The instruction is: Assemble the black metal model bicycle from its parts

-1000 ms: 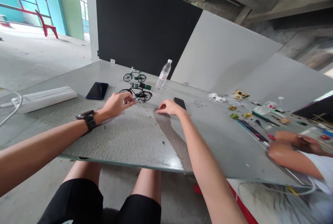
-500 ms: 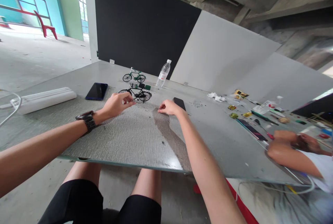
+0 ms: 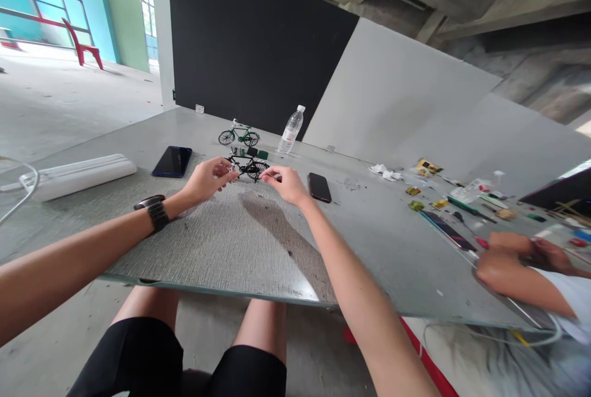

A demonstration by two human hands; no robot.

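A black model bicycle [image 3: 252, 168] stands upright on the table, its front part hidden behind my left hand [image 3: 209, 178]. That hand is closed in a pinch, and a small silvery piece [image 3: 231, 168] shows at its fingertips. My right hand [image 3: 287, 184] is beside the rear wheel, thumb and fingers pinched together. What it holds, if anything, is too small to make out, and I cannot tell whether it touches the wheel. Small green and black pieces [image 3: 262, 154] lie just behind the black bicycle. Farther back stands a green model bicycle [image 3: 239, 135].
A water bottle [image 3: 292, 131] stands near the black panel [image 3: 258, 34]. Phones lie at left [image 3: 172, 161] and right [image 3: 319, 188]. A white power strip [image 3: 83, 176] is at far left. Another person's arms [image 3: 512, 261] rest at the right, near scattered parts and tools.
My right hand has moved left to the black bicycle's rear wheel, uncovering the phone. My left hand has shifted slightly up, and the silvery piece now shows more clearly at its fingertips.
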